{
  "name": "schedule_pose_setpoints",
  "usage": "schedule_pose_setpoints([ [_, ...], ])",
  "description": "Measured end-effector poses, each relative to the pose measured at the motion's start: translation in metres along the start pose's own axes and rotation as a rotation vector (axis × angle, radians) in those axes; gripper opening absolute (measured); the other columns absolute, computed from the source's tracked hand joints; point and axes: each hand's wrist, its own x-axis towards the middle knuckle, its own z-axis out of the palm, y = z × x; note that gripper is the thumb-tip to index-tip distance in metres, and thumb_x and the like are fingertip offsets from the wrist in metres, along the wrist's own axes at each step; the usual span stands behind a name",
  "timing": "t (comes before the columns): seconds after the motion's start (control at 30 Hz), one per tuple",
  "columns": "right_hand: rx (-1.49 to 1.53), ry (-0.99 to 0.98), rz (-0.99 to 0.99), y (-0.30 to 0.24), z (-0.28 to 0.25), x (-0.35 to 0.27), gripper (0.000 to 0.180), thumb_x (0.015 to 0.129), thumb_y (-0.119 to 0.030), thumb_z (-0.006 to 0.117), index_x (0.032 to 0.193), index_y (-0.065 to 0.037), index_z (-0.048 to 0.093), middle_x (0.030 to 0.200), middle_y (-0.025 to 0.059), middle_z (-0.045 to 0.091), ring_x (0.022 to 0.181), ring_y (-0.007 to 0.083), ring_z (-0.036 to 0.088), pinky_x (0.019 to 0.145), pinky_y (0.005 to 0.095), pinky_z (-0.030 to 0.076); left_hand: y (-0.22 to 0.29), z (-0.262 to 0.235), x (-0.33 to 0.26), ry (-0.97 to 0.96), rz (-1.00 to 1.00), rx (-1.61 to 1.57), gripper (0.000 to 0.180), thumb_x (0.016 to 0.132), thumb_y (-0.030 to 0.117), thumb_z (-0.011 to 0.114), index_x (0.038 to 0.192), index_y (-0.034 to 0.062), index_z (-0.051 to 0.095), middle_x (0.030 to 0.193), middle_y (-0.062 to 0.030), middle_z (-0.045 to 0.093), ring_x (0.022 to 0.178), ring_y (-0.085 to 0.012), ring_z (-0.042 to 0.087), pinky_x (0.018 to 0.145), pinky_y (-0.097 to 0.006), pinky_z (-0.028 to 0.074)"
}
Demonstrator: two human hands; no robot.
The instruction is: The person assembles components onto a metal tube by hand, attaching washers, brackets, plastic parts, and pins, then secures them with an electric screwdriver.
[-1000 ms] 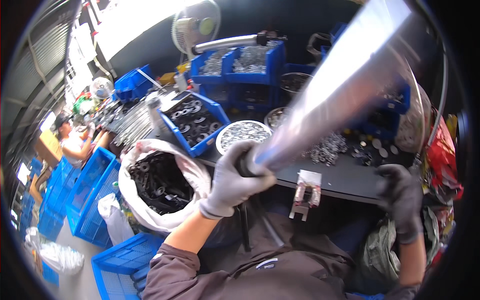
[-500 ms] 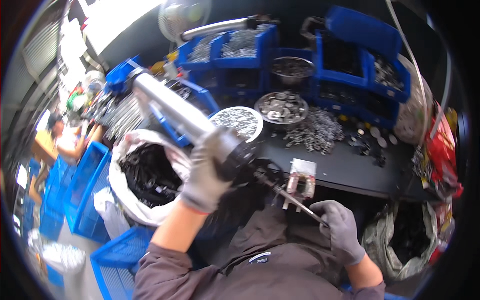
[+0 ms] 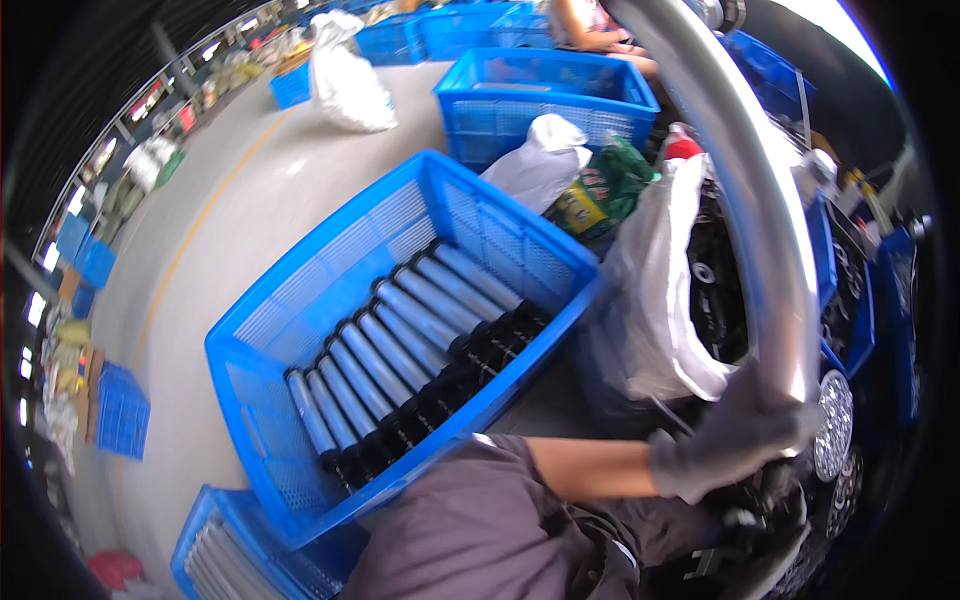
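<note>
My left hand [image 3: 738, 440], in a grey glove, is wrapped round the lower part of a long silver metal tube [image 3: 765, 200]. The tube stands up in front of me and runs out past the upper edge. Below the hand, its dark end fitting is blurred among black parts. At the lower right a smeared pale shape looks like my gloved right hand [image 3: 785, 560]; its fingers cannot be made out. To my left a blue crate [image 3: 300, 300] holds a row of several silver tubes with black ends [image 3: 385, 355].
A white sack [image 3: 640, 320] of black parts stands between crate and bench. A round dish of small metal pieces [image 3: 833, 425] sits at the right. Another blue crate [image 3: 540, 100] and a white bag [image 3: 345, 75] lie farther off. A person [image 3: 590, 30] sits at the back.
My view has swung left from the bench to the floor and the blue crate. The tube, still in my left hand, now stands more upright. The thin rod in my right hand no longer shows.
</note>
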Motion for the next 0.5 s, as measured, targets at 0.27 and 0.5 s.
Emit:
schedule_pose_setpoints([
  [0.27,-0.503,-0.36,0.07,0.044,0.086,0.057,0.037,0.1,-0.03,0.046,0.121,-0.002,0.058,0.088,-0.0003,0.058,0.073,0.0059,0.051,0.067,0.0208,0.042,0.177,-0.246,-0.123,0.85,0.423,0.974,0.033,0.074,0.0,0.072,0.104,-0.0003,0.06,0.083,-0.0016,0.06,0.066,-0.0104,0.058,0.066,-0.027,0.05],
  [0.5,-0.751,-0.649,0.135,0.072,0.091,0.051,0.031,0.099,-0.022,0.048,0.115,0.002,0.059,0.09,0.0026,0.061,0.08,0.0079,0.055,0.072,0.0223,0.044,0.1,-0.418,-0.247,1.285,0.066,1.264,0.09,0.072,0.008,0.073,0.146,0.0007,0.022,0.109,-0.0164,0.059,0.096,-0.0256,0.06,0.085,-0.038,0.051],
])
